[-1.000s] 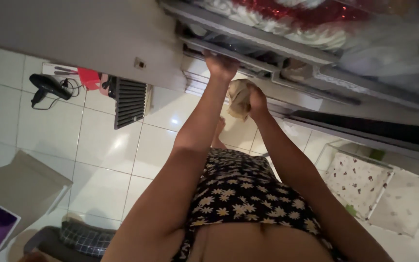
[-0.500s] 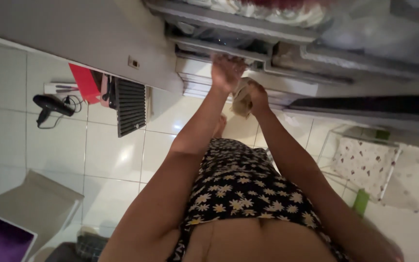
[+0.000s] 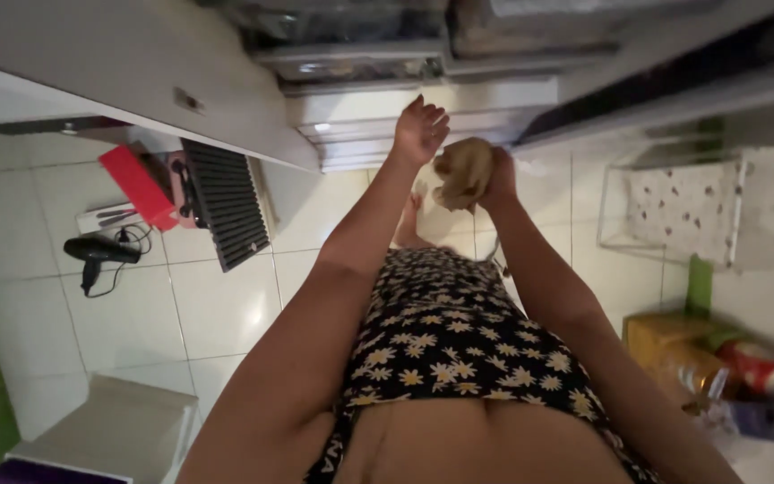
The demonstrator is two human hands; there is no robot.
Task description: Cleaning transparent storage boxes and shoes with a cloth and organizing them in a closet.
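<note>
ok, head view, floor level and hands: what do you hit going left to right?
black hair dryer → red box → dark slatted grille → left hand, open → crumpled tan cloth gripped in the right hand → white rack with patterned fabric → red-and-yellow packages

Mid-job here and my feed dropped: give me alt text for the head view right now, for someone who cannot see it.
Seen from above, the right hand grips a crumpled tan cloth while the left hand is raised, open and empty, in front of an open fridge. A black hair dryer lies on the white tiled floor to the left.
</note>
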